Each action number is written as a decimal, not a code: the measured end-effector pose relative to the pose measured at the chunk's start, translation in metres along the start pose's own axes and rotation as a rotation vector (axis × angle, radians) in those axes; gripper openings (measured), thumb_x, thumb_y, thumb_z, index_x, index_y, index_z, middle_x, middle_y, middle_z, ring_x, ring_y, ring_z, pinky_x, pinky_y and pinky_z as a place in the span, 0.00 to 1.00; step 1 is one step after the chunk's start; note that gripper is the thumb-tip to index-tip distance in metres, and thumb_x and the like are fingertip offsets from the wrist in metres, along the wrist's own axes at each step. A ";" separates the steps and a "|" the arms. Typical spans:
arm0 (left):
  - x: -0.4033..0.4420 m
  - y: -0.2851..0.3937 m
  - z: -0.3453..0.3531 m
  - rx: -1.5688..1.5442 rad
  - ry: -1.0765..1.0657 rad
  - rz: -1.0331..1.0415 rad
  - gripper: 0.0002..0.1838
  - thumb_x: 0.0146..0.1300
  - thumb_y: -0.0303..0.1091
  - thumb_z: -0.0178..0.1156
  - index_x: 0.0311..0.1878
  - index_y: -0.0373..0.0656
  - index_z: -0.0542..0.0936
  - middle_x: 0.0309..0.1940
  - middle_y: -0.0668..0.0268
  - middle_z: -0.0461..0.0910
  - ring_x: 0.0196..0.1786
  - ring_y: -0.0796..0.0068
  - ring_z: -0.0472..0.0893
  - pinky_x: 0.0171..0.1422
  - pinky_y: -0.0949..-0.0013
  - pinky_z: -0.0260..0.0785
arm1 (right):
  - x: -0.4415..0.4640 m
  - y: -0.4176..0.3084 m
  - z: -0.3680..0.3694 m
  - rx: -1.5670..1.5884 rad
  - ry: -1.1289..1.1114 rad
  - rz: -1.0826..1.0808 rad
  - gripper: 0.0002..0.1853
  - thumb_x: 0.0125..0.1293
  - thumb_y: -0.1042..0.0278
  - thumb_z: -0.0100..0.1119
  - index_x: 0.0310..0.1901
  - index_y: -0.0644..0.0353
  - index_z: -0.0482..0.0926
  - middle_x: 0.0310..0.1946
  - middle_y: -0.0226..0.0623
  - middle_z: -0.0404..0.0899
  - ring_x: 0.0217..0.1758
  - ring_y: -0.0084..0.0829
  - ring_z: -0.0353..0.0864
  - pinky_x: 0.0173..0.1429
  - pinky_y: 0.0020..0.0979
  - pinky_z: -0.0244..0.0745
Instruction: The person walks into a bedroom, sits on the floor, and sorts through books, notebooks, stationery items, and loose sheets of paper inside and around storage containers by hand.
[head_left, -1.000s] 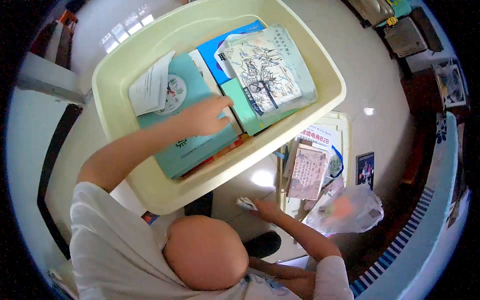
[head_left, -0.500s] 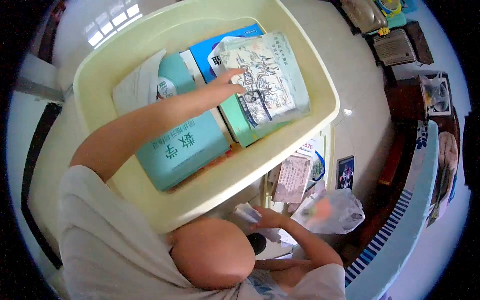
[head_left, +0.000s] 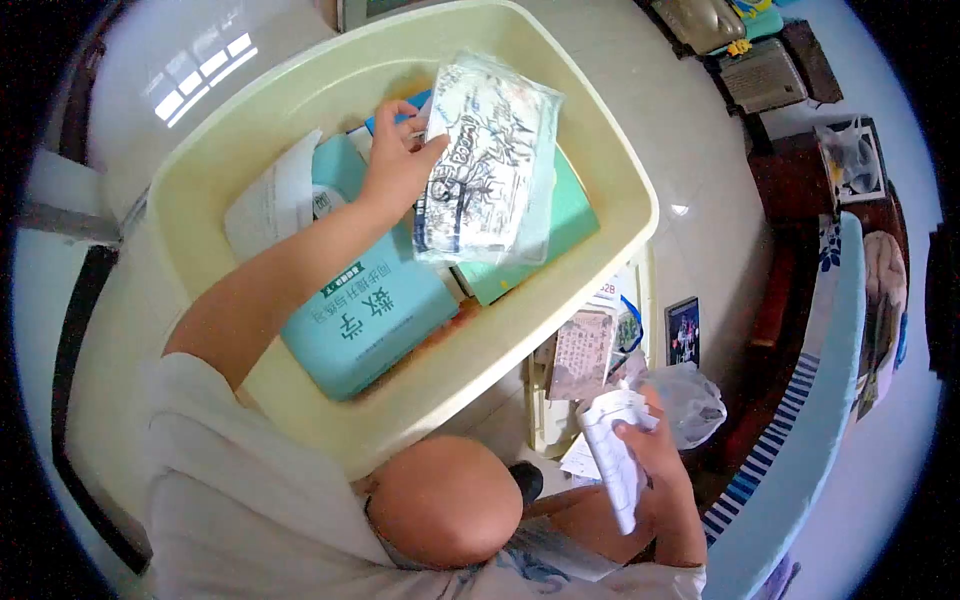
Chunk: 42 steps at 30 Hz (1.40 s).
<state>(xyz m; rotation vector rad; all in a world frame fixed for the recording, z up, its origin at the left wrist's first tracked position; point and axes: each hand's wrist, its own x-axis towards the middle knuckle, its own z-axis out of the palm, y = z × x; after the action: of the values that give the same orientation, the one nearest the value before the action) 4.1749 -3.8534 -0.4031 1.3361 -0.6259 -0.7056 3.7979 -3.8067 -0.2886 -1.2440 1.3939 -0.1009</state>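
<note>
My left hand (head_left: 402, 165) pinches the left edge of a booklet with a black-and-white drawing on its cover (head_left: 490, 160), in a clear plastic sleeve. The booklet is raised over a green book (head_left: 520, 262) inside a cream plastic tub (head_left: 400, 440). Left of it in the tub lies a teal book with large Chinese characters (head_left: 370, 310), beside some white papers (head_left: 270, 190). Outside the tub, my right hand (head_left: 652, 440) is closed round a folded sheet of white paper (head_left: 615, 455), held low at the right.
Below the tub's right edge, a cream tray or lid (head_left: 545, 420) bears a pinkish book (head_left: 583, 350) and papers. Near it are a clear plastic bag (head_left: 695, 405) and a dark picture card (head_left: 683, 335) on the floor. A light-blue padded edge (head_left: 825, 400) runs along the right.
My left hand has taken hold of the sleeved booklet and shifted it left, uncovering more of the green book. My right hand has moved right with the paper, in front of the plastic bag.
</note>
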 end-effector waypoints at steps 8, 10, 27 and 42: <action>-0.016 0.032 0.008 -0.060 -0.365 0.214 0.15 0.51 0.20 0.49 0.44 0.36 0.64 0.45 0.60 0.67 0.48 0.71 0.66 0.50 0.72 0.58 | -0.036 -0.013 0.010 0.038 0.372 -0.120 0.23 0.49 0.73 0.57 0.47 0.64 0.62 0.35 0.33 0.71 0.36 0.23 0.70 0.41 0.24 0.66; -0.021 0.035 0.011 -0.104 -0.389 0.362 0.13 0.50 0.20 0.50 0.40 0.37 0.66 0.44 0.61 0.67 0.48 0.71 0.66 0.49 0.72 0.59 | -0.044 -0.044 0.004 0.112 0.459 -0.129 0.25 0.48 0.76 0.56 0.49 0.63 0.60 0.38 0.35 0.70 0.39 0.25 0.70 0.44 0.25 0.66; -0.066 0.070 0.013 0.492 -1.025 1.273 0.19 0.35 0.28 0.58 0.37 0.49 0.71 0.35 0.68 0.73 0.34 0.73 0.74 0.30 0.75 0.67 | -0.024 -0.042 -0.015 0.467 1.123 -0.624 0.21 0.48 0.76 0.57 0.46 0.62 0.63 0.41 0.35 0.69 0.43 0.26 0.68 0.41 0.23 0.64; -0.080 0.064 0.004 0.563 -0.684 0.744 0.18 0.44 0.25 0.58 0.41 0.39 0.69 0.37 0.60 0.72 0.36 0.69 0.74 0.38 0.71 0.67 | 0.001 -0.040 -0.013 0.473 0.768 -0.262 0.22 0.45 0.75 0.58 0.44 0.63 0.64 0.36 0.37 0.71 0.37 0.29 0.72 0.42 0.27 0.66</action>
<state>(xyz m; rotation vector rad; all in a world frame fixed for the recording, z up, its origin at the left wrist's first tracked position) 4.1265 -3.7889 -0.3395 1.1977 -1.8635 -0.3521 3.8115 -3.8321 -0.2583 -1.0050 1.6933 -1.1219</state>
